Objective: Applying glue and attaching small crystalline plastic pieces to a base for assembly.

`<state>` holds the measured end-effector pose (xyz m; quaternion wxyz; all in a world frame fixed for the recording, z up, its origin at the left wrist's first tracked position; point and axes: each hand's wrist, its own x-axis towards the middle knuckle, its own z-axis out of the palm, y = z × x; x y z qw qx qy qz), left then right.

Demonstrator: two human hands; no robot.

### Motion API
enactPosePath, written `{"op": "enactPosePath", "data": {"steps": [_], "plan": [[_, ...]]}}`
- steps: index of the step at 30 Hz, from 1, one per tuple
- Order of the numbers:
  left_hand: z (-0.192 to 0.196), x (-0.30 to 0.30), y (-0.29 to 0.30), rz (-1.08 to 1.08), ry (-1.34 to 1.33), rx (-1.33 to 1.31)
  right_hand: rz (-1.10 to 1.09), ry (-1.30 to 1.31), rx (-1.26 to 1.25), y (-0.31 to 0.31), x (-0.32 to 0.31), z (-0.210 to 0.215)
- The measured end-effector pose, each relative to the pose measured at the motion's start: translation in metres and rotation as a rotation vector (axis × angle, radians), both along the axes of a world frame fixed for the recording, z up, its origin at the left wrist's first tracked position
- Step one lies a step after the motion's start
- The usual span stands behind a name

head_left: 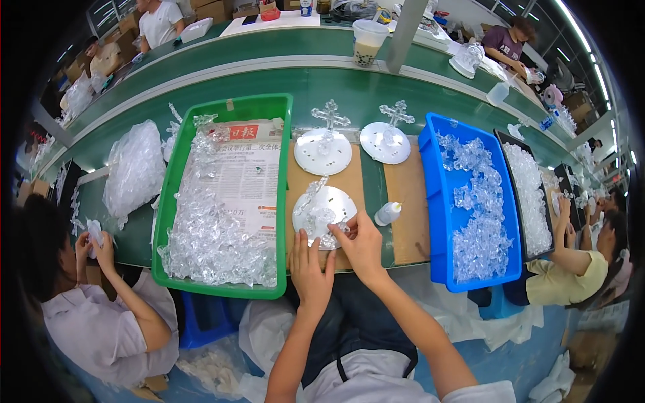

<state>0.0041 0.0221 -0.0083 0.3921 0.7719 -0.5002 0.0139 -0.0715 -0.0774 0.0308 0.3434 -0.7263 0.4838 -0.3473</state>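
A round white disc [339, 201] lies on the cardboard in front of me, bearing a transparent plastic cross [314, 190] that leans to the upper left. My left hand [312, 272] rests at the disc's near left edge, fingers stretched out. Thumb and fingers of my right hand [361, 247] pinch at a small transparent plastic piece [340, 228] on the disc's near right side; its exact shape is partly hidden. Farther off stand two more discs, the left disc [309, 156] and the right disc [384, 151], each with an upright transparent cross. A small white glue bottle [388, 213] is right of my right hand.
To the left, a green tray [285, 168] lined with newspaper holds many transparent pieces. A blue bin [437, 201] of similar pieces sits on the right, beside a black tray [535, 250]. A drink cup [370, 41] stands on the raised ledge. People work on both sides.
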Motion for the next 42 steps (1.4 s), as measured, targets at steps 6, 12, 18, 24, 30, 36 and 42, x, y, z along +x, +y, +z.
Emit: {"op": "enactPosePath", "data": {"steps": [6, 12, 18, 24, 30, 36, 42], "plan": [[-0.002, -0.001, -0.008, 0.084, -0.078, -0.003, 0.167, 0.02, -0.105, -0.008, -0.013, 0.012], [-0.001, -0.001, -0.009, 0.103, -0.077, -0.007, 0.327, 0.139, -0.129, -0.016, -0.015, 0.018], [0.001, 0.005, -0.006, 0.092, -0.079, 0.031, 0.398, 0.433, -0.204, -0.022, 0.002, 0.033], [-0.001, 0.004, -0.013, 0.049, -0.107, 0.04, 0.448, 0.421, -0.163, -0.037, -0.011, 0.025], [-0.01, 0.019, -0.011, 0.055, -0.16, 0.077, 0.35, 0.299, -0.289, -0.023, 0.001, -0.009], [-0.01, 0.016, -0.015, 0.037, -0.176, 0.075, 0.067, 0.035, -0.257, 0.013, -0.054, 0.009], [-0.011, 0.024, -0.01, 0.052, -0.191, 0.111, -0.273, -0.074, -0.42, 0.005, -0.068, -0.005]]}}
